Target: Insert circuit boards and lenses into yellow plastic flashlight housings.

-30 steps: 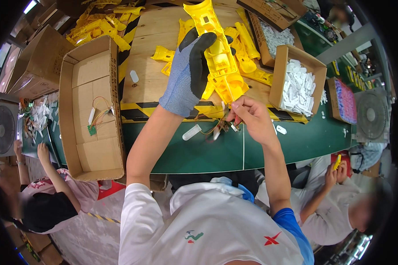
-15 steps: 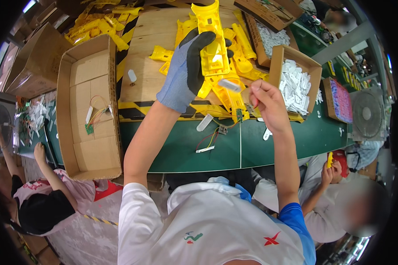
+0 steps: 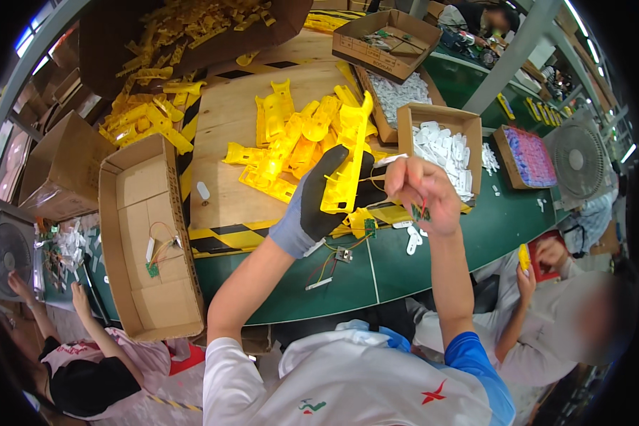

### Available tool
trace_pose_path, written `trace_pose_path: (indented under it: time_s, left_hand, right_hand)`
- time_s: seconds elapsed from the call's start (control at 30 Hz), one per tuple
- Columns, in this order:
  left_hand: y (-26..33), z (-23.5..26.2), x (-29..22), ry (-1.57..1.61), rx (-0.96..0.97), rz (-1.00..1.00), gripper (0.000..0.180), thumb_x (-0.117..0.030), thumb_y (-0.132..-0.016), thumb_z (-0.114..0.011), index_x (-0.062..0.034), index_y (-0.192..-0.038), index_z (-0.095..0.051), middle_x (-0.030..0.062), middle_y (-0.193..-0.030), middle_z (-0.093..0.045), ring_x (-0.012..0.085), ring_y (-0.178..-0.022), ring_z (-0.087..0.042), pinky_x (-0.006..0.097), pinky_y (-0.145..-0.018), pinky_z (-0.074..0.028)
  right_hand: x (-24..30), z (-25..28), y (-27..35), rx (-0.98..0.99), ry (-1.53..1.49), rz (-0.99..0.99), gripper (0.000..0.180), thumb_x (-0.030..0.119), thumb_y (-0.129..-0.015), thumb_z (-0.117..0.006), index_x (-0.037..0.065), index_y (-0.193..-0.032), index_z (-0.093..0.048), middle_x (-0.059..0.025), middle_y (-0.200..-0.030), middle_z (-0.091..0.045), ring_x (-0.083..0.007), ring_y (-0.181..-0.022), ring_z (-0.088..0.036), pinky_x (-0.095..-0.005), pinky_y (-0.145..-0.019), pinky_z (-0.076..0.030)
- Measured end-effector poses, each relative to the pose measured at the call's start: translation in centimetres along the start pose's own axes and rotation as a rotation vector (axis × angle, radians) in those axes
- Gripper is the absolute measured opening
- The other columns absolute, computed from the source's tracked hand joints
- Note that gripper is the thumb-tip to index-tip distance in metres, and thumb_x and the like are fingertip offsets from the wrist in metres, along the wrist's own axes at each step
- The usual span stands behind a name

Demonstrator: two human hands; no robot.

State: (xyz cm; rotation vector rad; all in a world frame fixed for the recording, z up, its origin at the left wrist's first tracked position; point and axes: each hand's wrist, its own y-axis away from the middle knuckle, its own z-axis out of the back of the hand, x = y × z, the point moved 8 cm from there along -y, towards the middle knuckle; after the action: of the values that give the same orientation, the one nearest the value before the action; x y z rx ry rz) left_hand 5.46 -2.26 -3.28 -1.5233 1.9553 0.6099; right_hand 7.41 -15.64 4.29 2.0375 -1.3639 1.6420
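My left hand [image 3: 326, 202], in a grey and black glove, grips a long yellow plastic housing [image 3: 348, 160] and holds it upright above the bench. My bare right hand [image 3: 422, 192] is just right of it, fingers pinched on a small green circuit board with thin wires [image 3: 417, 210] that run to the housing. Behind them a heap of the same yellow housings [image 3: 291, 145] lies on a plywood sheet [image 3: 227, 113]. On the green bench [image 3: 405, 266] below my hands lie another small board with wires [image 3: 341, 255] and white plastic pieces [image 3: 410, 241].
An open cardboard box [image 3: 149, 241] with a wired board stands at my left. Boxes of white parts [image 3: 440, 145] sit at the right, more yellow parts [image 3: 149, 117] at the far left. Other people sit at my left [image 3: 85, 355] and right [image 3: 547, 305]. Fans [image 3: 579, 160] stand at both sides.
Both hands have risen and drawn closer together. The yellow housing has turned edge-on in my left hand, and my right hand has brought the wired board up beside it.
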Motion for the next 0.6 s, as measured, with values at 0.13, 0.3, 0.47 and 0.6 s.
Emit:
trace_pose_path:
  time_s: [0.13, 0.3, 0.47, 0.6]
  left_hand:
    - [0.4, -1.4, -1.5, 0.122, -0.058, -0.021, 0.038, -0.026, -0.1, -0.049, 0.0026, -0.123, -0.055, 0.0117, -0.113, -0.065, 0.0167, -0.099, -0.064, 0.028, -0.085, -0.051]
    - [0.5, -1.9, -2.0, -0.168, -0.077, -0.038, 0.045, -0.034, -0.097, -0.05, 0.0028, -0.123, -0.056, 0.0157, -0.115, -0.064, 0.0238, -0.101, -0.064, 0.034, -0.091, -0.05]
    - [1.1, -1.8, -2.5, -0.234, -0.101, -0.18, 0.035, -0.028, -0.1, -0.05, -0.0002, -0.121, -0.056, 0.0096, -0.108, -0.064, 0.0162, -0.098, -0.063, 0.03, -0.087, -0.05]
    - [0.6, -1.3, -2.2, 0.02, -0.183, -0.138, 0.035, -0.027, -0.1, -0.048, 0.0005, -0.119, -0.057, 0.0093, -0.108, -0.064, 0.015, -0.1, -0.062, 0.029, -0.085, -0.05]
  right_hand:
    - [-0.8, 0.1, 0.9, 0.162, 0.188, -0.065, 0.032, 0.027, -0.092, -0.052, 0.007, -0.068, -0.045, -0.0118, -0.081, -0.062, -0.0177, -0.078, -0.056, -0.0322, -0.075, -0.046]
    - [-3.4, 0.9, 1.3, -0.083, 0.378, -0.251, 0.024, 0.023, -0.088, -0.065, 0.006, -0.077, -0.051, -0.0022, -0.073, -0.056, -0.0073, -0.066, -0.05, -0.0228, -0.061, -0.04]
    - [-3.3, -0.9, 0.8, -0.013, 0.764, -0.228, 0.014, 0.014, -0.086, -0.068, 0.003, -0.092, -0.061, 0.0077, -0.063, -0.044, 0.0007, -0.052, -0.036, -0.0201, -0.049, -0.028]
    - [-3.8, -0.1, 0.8, -0.165, 0.504, -0.088, 0.013, 0.012, -0.088, -0.065, 0.0, -0.091, -0.063, 0.0068, -0.061, -0.048, 0.0001, -0.05, -0.035, -0.018, -0.049, -0.028]
